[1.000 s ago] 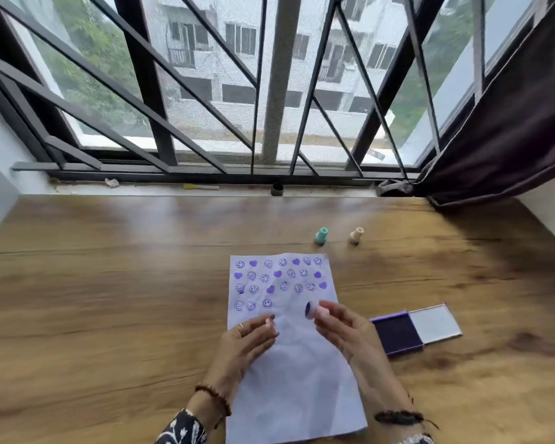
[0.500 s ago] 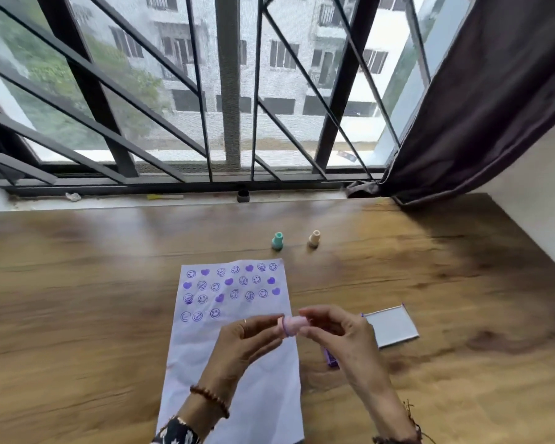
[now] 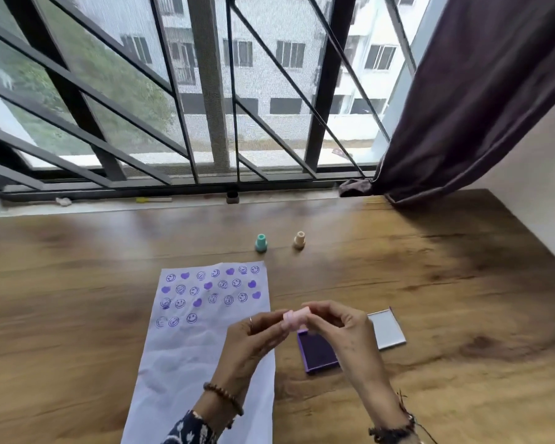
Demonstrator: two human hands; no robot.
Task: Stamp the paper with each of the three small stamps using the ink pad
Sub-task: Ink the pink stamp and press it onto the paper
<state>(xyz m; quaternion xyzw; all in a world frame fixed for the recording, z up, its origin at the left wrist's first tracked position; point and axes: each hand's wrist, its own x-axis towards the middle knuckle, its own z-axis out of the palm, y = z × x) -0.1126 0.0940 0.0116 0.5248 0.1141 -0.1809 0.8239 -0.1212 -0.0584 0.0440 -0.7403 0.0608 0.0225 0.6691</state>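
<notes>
A white paper (image 3: 186,357) lies on the wooden table, its upper part covered with purple smiley and heart prints. A small pink stamp (image 3: 295,318) is held sideways in the air between both hands. My left hand (image 3: 253,341) pinches its left end, my right hand (image 3: 343,331) grips its right end. Below them lies the open purple ink pad (image 3: 318,352), partly hidden by my right hand, with its lid (image 3: 386,330) flipped out to the right. A teal stamp (image 3: 261,242) and a beige stamp (image 3: 299,240) stand upright beyond the paper.
The wooden table (image 3: 446,299) runs to a window sill with a black metal grille (image 3: 205,123). A dark curtain (image 3: 478,91) hangs at the right and touches the table's far right corner. A white wall bounds the right side.
The pink stamp went from my right hand alone above the paper to being held by both hands over the ink pad. The camera view shifted right, so the paper sits further left.
</notes>
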